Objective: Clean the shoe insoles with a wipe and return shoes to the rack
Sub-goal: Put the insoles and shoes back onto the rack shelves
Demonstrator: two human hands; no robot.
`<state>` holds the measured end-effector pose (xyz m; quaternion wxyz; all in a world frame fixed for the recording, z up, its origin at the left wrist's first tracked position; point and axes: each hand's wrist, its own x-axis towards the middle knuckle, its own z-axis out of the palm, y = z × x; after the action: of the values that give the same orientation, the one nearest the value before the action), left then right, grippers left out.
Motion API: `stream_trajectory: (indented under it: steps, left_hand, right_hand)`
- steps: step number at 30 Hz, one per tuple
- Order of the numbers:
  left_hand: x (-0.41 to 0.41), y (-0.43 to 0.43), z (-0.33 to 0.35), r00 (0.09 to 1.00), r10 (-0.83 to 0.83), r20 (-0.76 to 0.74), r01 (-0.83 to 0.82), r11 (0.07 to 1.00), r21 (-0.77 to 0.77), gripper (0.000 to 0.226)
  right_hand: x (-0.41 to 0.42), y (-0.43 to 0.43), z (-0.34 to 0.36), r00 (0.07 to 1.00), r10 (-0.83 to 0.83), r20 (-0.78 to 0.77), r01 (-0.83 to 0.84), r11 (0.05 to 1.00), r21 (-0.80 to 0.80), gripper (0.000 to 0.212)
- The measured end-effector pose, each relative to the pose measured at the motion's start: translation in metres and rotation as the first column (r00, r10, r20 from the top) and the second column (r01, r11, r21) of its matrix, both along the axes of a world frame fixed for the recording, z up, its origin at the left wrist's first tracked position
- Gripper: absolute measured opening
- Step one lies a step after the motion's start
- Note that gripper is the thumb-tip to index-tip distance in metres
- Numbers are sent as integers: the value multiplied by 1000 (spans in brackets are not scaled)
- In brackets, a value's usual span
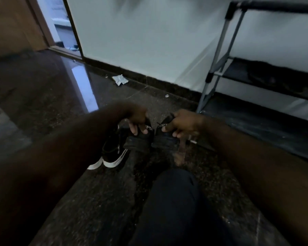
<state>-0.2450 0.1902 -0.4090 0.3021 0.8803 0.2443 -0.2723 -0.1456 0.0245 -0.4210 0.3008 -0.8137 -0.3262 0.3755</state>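
- left hand (137, 119): fingers curled round the top edge of a black shoe (140, 140), pinching it w/ thumb on the far side. The shoe hangs off the floor, sole edge toward the camera.
- right hand (183, 125): fingers curled too, gripping the top of a second black shoe (167, 140) the same way. This one is also held up in the air.
- The 2 held shoes sit side by side, about touching at the middle, between the hands. White lettering on each near the fingers, partly covered, can't read it whole.
- Both are in front of the person's leg (172, 201) in dark trousers, low center of view. Insoles not visible from here.
- pair of sneakers (112, 151): black w/ white soles, on the floor (43, 107) just left of and below the left-hand shoe, heels toward the camera.
- shoe rack (219, 68): metal frame w/ dark shelves, at right against the wall (140, 32), near the right hand but apart from it. Dark shapes on the middle shelf, too blurry to tell what.
- wipe (120, 80): crumpled, white, on the floor by the dark skirting, well beyond the hands. Could be a wrapper; blurry.
- small white scrap (167, 95) on the floor, closer in, btwn the wipe and the rack's leg.
- brown door (12, 23) top left, w/ a lit opening beside it.
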Motion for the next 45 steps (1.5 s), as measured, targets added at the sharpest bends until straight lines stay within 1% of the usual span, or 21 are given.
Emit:
stream_trajectory:
  steps: [1, 4, 5, 7, 10, 13, 15, 17, 18, 21, 22, 25, 26, 27, 28, 29, 30, 32, 38, 42, 45]
  left_hand:
    - [-1, -9, 18, 1000, -11, 16, 11, 1000, 2, 11]
    - [-9, -35, 74, 995, -44, 86, 42, 999, 22, 25]
    - [-11, -44, 94, 993, -63, 101, 59, 997, 43, 27]
    - [-17, -58, 134, 990, -88, 109, 79, 993, 84, 22]
    - [-26, -86, 205, 985, -128, 116, 108, 980, 164, 17]
    - [-38, -118, 274, 959, -182, 216, 120, 954, 273, 21]
    - [-46, -143, 316, 916, -227, 330, 107, 933, 343, 19]
    - [-51, -169, 351, 852, -281, 442, 94, 912, 398, 14]
    - [-50, -184, 367, 815, -312, 488, 88, 899, 428, 13]
    - [-38, -221, 397, 694, -402, 598, 50, 855, 517, 13]
    - [-31, -231, 403, 658, -437, 613, 39, 834, 551, 15]
    - [-1, -263, 414, 541, -530, 652, -1, 776, 631, 21]
    - [9, -272, 415, 500, -571, 651, -29, 740, 671, 23]
    - [19, -281, 412, 457, -617, 640, -71, 692, 718, 26]
    - [34, -293, 409, 406, -663, 629, -122, 643, 756, 28]
    - [48, -302, 402, 357, -689, 630, -176, 613, 770, 28]
    - [66, -315, 393, 310, -698, 645, -207, 613, 762, 26]
    - [97, -336, 374, 246, -689, 682, -232, 641, 732, 23]
    - [195, -393, 326, 112, -718, 687, -221, 656, 722, 15]
    - [241, -410, 293, 53, -728, 684, -271, 649, 711, 13]
    - [266, -415, 271, 25, -742, 669, -302, 633, 713, 14]
  right_hand:
    - [1, -7, 17, 1000, 26, -9, -26, 1000, 13, 33]
    - [-5, -36, 73, 996, 88, -6, -88, 995, 55, 29]
    - [-8, -50, 94, 994, 104, 23, -106, 992, 71, 30]
    - [-14, -71, 131, 985, 146, 90, -155, 983, 100, 33]
    - [-25, -112, 196, 968, 159, 193, -191, 968, 164, 28]
    - [-38, -155, 261, 954, 134, 269, -200, 951, 234, 34]
    - [-47, -184, 302, 935, 95, 342, -192, 946, 262, 46]
    - [-54, -210, 337, 907, 53, 417, -183, 943, 280, 56]
    - [-58, -224, 352, 894, 23, 448, -173, 940, 296, 55]
    - [-63, -257, 386, 838, -68, 542, -131, 938, 321, 40]
    - [-62, -266, 395, 816, -100, 570, -111, 940, 324, 41]
    - [-47, -298, 415, 753, -215, 621, -18, 938, 347, 57]
    - [-40, -308, 417, 733, -247, 634, 13, 937, 350, 57]
    - [-30, -317, 417, 713, -274, 645, 45, 936, 348, 50]
    - [-18, -328, 416, 688, -305, 658, 82, 934, 347, 38]
    - [-5, -336, 414, 669, -334, 664, 116, 929, 351, 29]
    - [11, -348, 411, 648, -371, 665, 156, 920, 360, 27]
    - [41, -365, 402, 612, -423, 668, 217, 903, 372, 34]
    - [122, -423, 372, 560, -487, 670, 331, 873, 358, 35]
    - [166, -447, 345, 564, -525, 638, 349, 851, 392, 36]
    - [193, -459, 324, 584, -535, 610, 352, 844, 404, 35]
